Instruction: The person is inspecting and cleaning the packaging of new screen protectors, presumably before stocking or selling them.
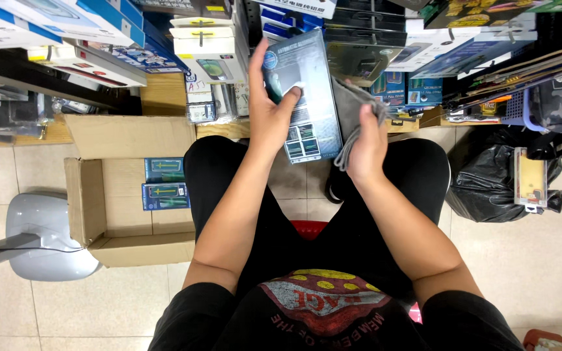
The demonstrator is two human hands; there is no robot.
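Grey cloth [352,120] is bunched in the right hand [367,148]; the left hand [269,117] clasps a blue box [307,97]. Wiping looks underway; next, the cloth must press flat against the box.

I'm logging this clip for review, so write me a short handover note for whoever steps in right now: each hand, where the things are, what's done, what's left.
Left hand: grips a flat blue-grey retail box, held upright above the knees.
Right hand: holds a grey cloth against the box's right edge.
Cardboard carton stands open on the floor to the left, with two small blue packages inside.
More boxed goods sit on the shelves ahead.
Done: two packages lie in the carton.
Left: the held box is still in hand, not in the carton.
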